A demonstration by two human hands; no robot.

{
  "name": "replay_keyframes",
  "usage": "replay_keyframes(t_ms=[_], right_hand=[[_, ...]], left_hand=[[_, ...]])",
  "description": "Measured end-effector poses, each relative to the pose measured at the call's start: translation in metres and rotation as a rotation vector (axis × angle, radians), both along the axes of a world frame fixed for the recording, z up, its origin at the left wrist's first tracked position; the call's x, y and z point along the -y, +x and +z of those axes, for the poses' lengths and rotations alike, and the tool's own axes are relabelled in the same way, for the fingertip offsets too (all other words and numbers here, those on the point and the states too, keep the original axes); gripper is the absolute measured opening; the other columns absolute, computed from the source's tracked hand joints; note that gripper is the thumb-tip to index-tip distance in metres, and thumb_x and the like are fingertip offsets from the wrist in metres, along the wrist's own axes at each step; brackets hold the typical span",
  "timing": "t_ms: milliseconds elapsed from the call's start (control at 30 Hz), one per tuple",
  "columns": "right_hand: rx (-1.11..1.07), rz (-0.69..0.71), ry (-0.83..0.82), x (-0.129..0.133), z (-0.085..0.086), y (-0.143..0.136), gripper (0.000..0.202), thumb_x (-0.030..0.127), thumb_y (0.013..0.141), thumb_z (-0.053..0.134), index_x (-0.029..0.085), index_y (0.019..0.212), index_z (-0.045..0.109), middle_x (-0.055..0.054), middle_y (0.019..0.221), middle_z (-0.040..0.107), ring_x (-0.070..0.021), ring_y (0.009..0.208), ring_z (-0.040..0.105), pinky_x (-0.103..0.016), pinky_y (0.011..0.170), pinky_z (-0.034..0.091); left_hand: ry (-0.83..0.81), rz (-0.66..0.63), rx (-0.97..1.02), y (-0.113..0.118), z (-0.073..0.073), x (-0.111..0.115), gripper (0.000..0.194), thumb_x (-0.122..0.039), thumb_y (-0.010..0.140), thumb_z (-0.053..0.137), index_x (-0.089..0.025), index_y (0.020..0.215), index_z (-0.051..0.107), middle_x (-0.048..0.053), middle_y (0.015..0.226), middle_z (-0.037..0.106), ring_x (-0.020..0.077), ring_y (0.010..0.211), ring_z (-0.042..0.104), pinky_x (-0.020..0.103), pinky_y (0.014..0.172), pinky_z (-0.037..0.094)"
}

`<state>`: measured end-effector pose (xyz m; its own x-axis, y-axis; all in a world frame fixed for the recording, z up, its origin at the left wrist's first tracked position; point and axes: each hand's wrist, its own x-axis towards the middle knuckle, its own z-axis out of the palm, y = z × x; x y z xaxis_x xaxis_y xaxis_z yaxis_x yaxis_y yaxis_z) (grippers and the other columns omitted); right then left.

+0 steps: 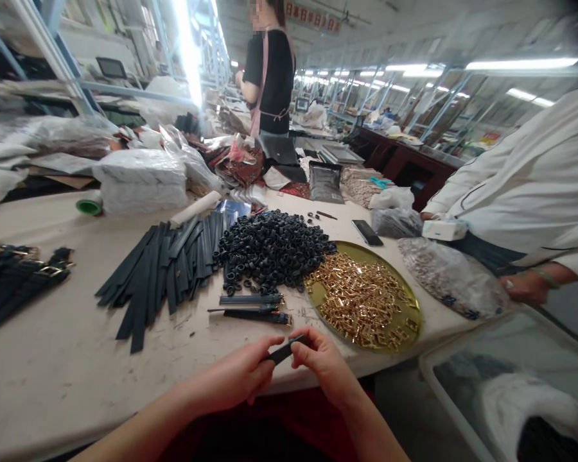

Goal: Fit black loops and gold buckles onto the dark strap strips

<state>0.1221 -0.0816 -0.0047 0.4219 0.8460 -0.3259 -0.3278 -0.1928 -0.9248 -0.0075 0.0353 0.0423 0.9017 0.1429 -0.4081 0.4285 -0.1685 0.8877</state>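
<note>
A short dark strap [283,351] is held between my two hands, just over the table's front edge. My left hand [243,371] grips its nearer end, fingers curled around it. With thumb and fingertips, my right hand [320,356] pinches the far end. Just beyond lie a few dark straps [250,299] with gold-coloured metal at their right ends. Behind them rises a heap of small black loops [270,247]. To its left fans out a pile of flat dark strips [158,263]. Gold buckles [361,295] fill a round yellow tray [411,321] on the right.
Finished-looking buckled straps [24,276] lie at the far left. A phone [367,232] rests behind the tray. At right, a person in white [525,167] touches a plastic bag [453,276]; a pale bin [433,372] stands below. Another person [274,77] stands farther back.
</note>
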Motion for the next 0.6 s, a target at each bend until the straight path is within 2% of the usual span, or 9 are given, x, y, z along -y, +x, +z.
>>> replay_keyframes(t_ms=[100,133,167,200,267,333,367,433,600], right_hand=[[-0.029,0.086,0.048,-0.005,-0.003,-0.004,0.028,0.040,0.068,0.063,0.016,0.081,0.056,0.003,0.066,0.055,-0.0083,0.055,0.050,-0.022,0.056,0.039],[0.029,0.112,0.044,-0.005,-0.004,0.000,0.029,0.042,0.069,0.062,0.016,0.082,0.056,0.002,0.067,0.055,-0.0092,0.056,0.050,-0.023,0.056,0.040],[0.141,0.112,0.021,-0.005,-0.004,0.009,0.031,0.044,0.070,0.059,0.016,0.083,0.056,0.000,0.069,0.056,-0.0105,0.058,0.051,-0.024,0.057,0.041],[0.308,0.086,-0.027,-0.004,-0.003,0.021,0.032,0.046,0.072,0.056,0.016,0.085,0.056,-0.001,0.071,0.057,-0.0120,0.061,0.052,-0.025,0.059,0.041],[0.781,-0.043,-0.220,-0.004,0.000,0.053,0.029,0.044,0.078,0.047,0.017,0.085,0.055,-0.004,0.078,0.059,-0.0148,0.071,0.055,-0.026,0.065,0.041],[1.222,-0.095,-0.518,-0.006,0.003,0.085,0.024,0.037,0.083,0.041,0.017,0.082,0.056,-0.008,0.085,0.060,-0.0167,0.077,0.056,-0.027,0.067,0.039],[1.321,-0.097,-0.611,-0.009,0.004,0.097,0.022,0.033,0.082,0.042,0.016,0.080,0.057,-0.010,0.085,0.061,-0.0181,0.077,0.057,-0.028,0.066,0.038],[1.387,-0.063,-0.717,-0.015,0.004,0.114,0.019,0.026,0.080,0.045,0.014,0.074,0.058,-0.013,0.081,0.062,-0.0201,0.073,0.058,-0.029,0.063,0.036],[1.355,0.035,-0.750,-0.021,0.002,0.123,0.020,0.022,0.078,0.046,0.014,0.065,0.059,-0.011,0.071,0.064,-0.0161,0.065,0.057,-0.026,0.059,0.032]], left_hand=[[0.060,0.119,0.083,0.001,-0.005,-0.002,0.048,-0.033,0.080,0.041,-0.021,0.126,0.038,0.004,0.095,0.060,0.0158,0.086,0.053,0.024,0.075,0.041],[0.056,0.142,0.098,0.002,-0.009,-0.004,0.046,-0.035,0.079,0.043,-0.021,0.124,0.041,0.004,0.099,0.058,0.0165,0.090,0.051,0.024,0.076,0.040],[0.036,0.157,0.097,0.003,-0.013,-0.005,0.044,-0.037,0.079,0.043,-0.020,0.120,0.044,0.004,0.093,0.058,0.0159,0.086,0.051,0.024,0.072,0.041],[0.004,0.174,0.089,0.005,-0.017,-0.007,0.041,-0.040,0.080,0.041,-0.019,0.114,0.047,0.001,0.079,0.057,0.0143,0.074,0.051,0.022,0.063,0.040],[-0.059,0.230,0.072,0.009,-0.026,-0.009,0.034,-0.043,0.080,0.038,-0.017,0.098,0.050,-0.006,0.054,0.042,0.0100,0.050,0.039,0.020,0.045,0.031],[-0.085,0.287,0.083,0.014,-0.031,-0.009,0.028,-0.043,0.079,0.036,-0.017,0.083,0.048,-0.010,0.047,0.029,0.0073,0.040,0.027,0.018,0.039,0.022],[-0.081,0.300,0.097,0.017,-0.033,-0.007,0.026,-0.042,0.079,0.037,-0.018,0.077,0.046,-0.010,0.046,0.027,0.0065,0.039,0.025,0.018,0.039,0.020],[-0.064,0.292,0.096,0.020,-0.035,-0.003,0.023,-0.039,0.077,0.038,-0.018,0.071,0.043,-0.011,0.045,0.027,0.0057,0.038,0.024,0.017,0.038,0.019],[-0.072,0.252,-0.006,0.018,-0.039,0.002,0.021,-0.038,0.075,0.034,-0.019,0.073,0.042,-0.009,0.043,0.038,0.0072,0.033,0.031,0.018,0.033,0.022]])
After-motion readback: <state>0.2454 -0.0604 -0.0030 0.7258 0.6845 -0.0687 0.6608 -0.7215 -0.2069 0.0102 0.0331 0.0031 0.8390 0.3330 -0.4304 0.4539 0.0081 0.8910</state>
